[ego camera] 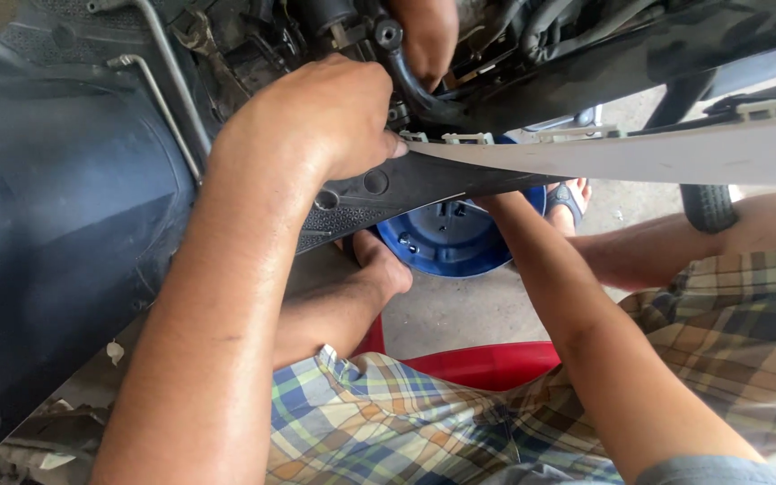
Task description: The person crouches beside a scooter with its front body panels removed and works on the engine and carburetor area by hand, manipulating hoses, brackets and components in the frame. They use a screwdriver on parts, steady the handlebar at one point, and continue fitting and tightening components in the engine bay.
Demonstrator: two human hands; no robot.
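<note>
While the left hand [334,112] curls closed against the edge of a black plastic panel [388,193], the right hand [424,36] reaches up past a grey panel [657,157] and grips a black hose [401,67] in the machine's underside. A blue round tray [451,242] lies on the floor [460,310] below.

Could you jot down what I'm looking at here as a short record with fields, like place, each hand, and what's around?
Place: underside of a black plastic scooter body, seen from above the person's lap
Left hand: fist pressed among the dark engine parts, fingers hidden
Right hand: reaches up from under the pale grey body panel, at a black curved hose
Below: round blue plastic tray on the concrete floor
Seat: red plastic stool
Clothing: checked shorts
</note>
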